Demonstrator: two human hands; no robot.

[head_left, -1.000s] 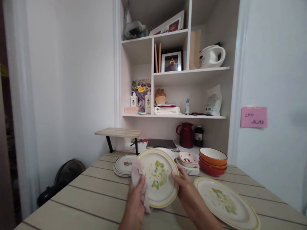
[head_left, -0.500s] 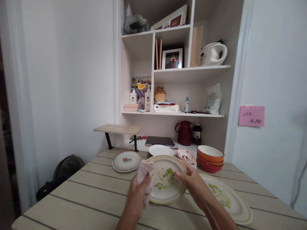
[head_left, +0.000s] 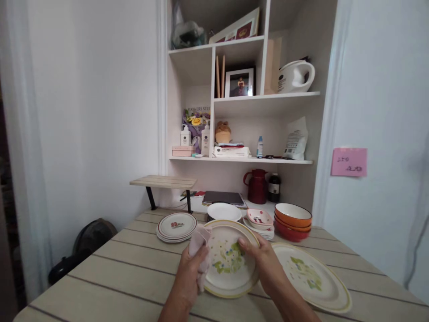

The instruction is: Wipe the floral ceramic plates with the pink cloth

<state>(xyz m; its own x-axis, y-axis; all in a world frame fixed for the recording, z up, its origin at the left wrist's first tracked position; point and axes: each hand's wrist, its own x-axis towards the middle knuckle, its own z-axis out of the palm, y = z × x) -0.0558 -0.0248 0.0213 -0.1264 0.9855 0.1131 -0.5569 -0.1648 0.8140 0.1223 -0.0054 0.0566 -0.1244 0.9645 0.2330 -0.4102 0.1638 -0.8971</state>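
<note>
Over the wooden table (head_left: pixel 127 268) I hold a cream plate (head_left: pixel 228 261) with a yellow rim and a green floral print. My left hand (head_left: pixel 191 273) is closed on a pale pink cloth (head_left: pixel 199 241) pressed against the plate's left edge. My right hand (head_left: pixel 259 261) grips the plate's right rim, thumb on its face. A matching larger plate (head_left: pixel 310 277) lies flat on the table just to the right.
Behind stand a stack of red-rimmed plates (head_left: pixel 176 226), a white bowl (head_left: pixel 224 211), a small pink dish on white plates (head_left: pixel 259 221) and stacked orange and red bowls (head_left: pixel 292 221). Wall shelves (head_left: pixel 264 96) hold bottles, frames and a red jug (head_left: pixel 258 186). A small riser (head_left: pixel 164 182) stands at the left.
The plate has tilted from nearly upright to lower and flatter over the table. My right hand shifted along its rim onto the upper right; the cloth stays at the left edge.
</note>
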